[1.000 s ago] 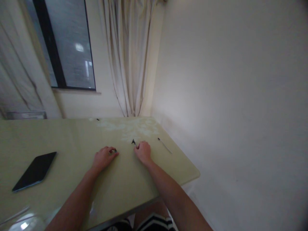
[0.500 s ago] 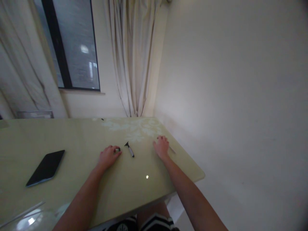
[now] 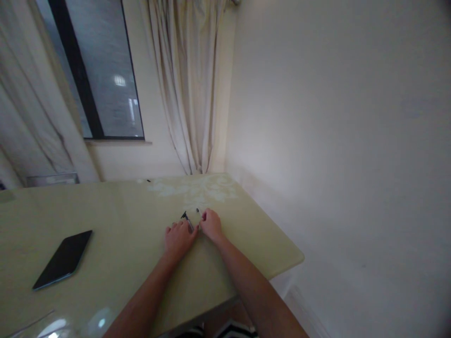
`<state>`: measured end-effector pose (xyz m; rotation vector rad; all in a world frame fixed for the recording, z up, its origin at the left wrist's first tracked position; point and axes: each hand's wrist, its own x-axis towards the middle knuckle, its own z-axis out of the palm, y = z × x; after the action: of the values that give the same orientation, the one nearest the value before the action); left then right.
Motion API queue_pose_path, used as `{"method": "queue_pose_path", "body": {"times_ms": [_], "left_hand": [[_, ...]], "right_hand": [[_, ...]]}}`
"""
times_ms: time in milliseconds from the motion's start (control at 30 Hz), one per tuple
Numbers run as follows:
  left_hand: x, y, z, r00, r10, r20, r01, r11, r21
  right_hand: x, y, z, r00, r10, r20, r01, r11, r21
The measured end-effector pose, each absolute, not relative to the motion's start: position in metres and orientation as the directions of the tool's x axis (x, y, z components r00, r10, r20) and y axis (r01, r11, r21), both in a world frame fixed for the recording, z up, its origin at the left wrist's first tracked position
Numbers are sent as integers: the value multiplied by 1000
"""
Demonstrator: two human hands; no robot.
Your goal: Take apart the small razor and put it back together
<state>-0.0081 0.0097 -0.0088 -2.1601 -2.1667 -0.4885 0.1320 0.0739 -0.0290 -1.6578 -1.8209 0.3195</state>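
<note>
A razor (image 3: pixel 184 215) with a dark head and a grey and black handle lies on the table. My left hand (image 3: pixel 179 240) is over its lower part, the handle running between thumb and forefinger. My right hand (image 3: pixel 212 226) is just right of the razor, with fingers pinched on a slim pale stick (image 3: pixel 200 213). The stick has a dark tip pointing away from me; its kind is too small to tell. My two hands nearly touch at the left thumb. Whatever lies beneath the left fingers is hidden.
A flat black tablet-like slab (image 3: pixel 65 259) lies on the left of the pale green table (image 3: pixel 123 211). A small dark piece (image 3: pixel 148 180) sits near the far edge. A white wall (image 3: pixel 334 164) bounds the right side; curtains (image 3: pixel 190 94) hang behind.
My right hand has moved left from near the table's right edge, bringing the slim stick along. My left hand has shifted right onto the razor; the small dark thing it pinched is out of sight.
</note>
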Motion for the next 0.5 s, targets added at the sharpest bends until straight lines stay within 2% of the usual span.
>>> {"method": "queue_pose_path", "body": {"times_ms": [100, 200, 300, 367, 433, 500], "left_hand": [[-11, 5, -9, -30, 976, 216, 983, -10, 185], [-21, 2, -5, -49, 981, 190, 977, 8, 213], [-26, -2, 0, -24, 949, 313, 964, -61, 258], [-25, -3, 0, 63, 902, 426, 942, -195, 274], [-21, -4, -2, 177, 858, 482, 895, -344, 284], [-19, -2, -4, 240, 833, 498, 821, -448, 354]], "right_hand": [[114, 67, -35, 17, 947, 322, 783, 188, -593], [122, 54, -33, -45, 921, 386, 750, 286, -596], [130, 41, -25, -28, 867, 497, 654, 392, -647], [128, 36, -21, -18, 855, 518, 506, 455, -733], [125, 34, -18, -50, 881, 470, 264, 466, -845], [122, 35, -16, -88, 903, 420, 7, 422, -907]]}}
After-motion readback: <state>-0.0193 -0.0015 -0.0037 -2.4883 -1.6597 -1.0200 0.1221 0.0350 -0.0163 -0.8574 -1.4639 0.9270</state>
